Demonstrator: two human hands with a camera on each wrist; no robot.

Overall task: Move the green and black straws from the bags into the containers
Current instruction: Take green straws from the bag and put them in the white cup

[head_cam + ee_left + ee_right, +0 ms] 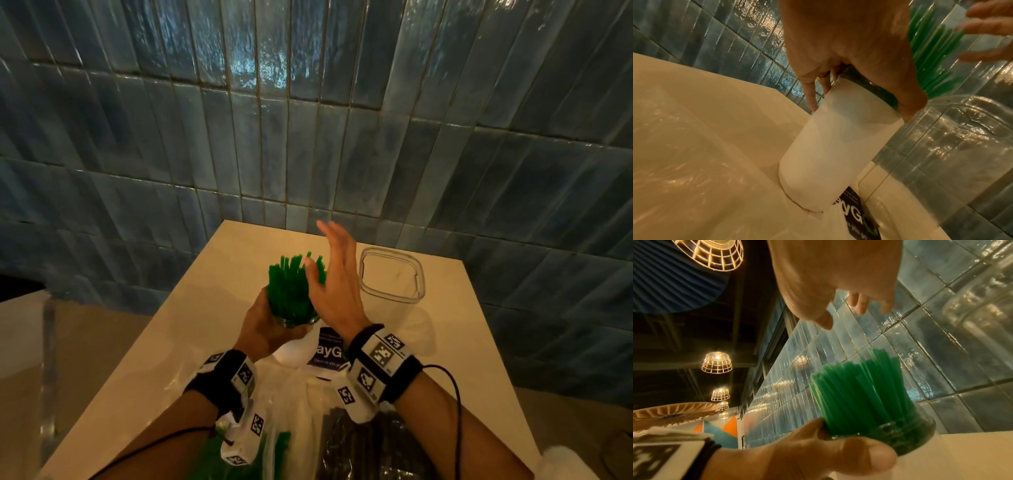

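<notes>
Green straws potted, black ones still bagged

The left hand (263,325) grips the rim of a white container (294,353) holding the fanned green straws (291,287); the right hand (337,284), fingers spread and holding nothing, brushes their tips, seemingly tidying. Next, likely, comes the bag of black straws (359,442) near the table (462,342) edge, bound for the clear container (394,277) on the right.

Blue tiled wall (308,102), beige table (462,325), wire lamps (716,363)
</notes>
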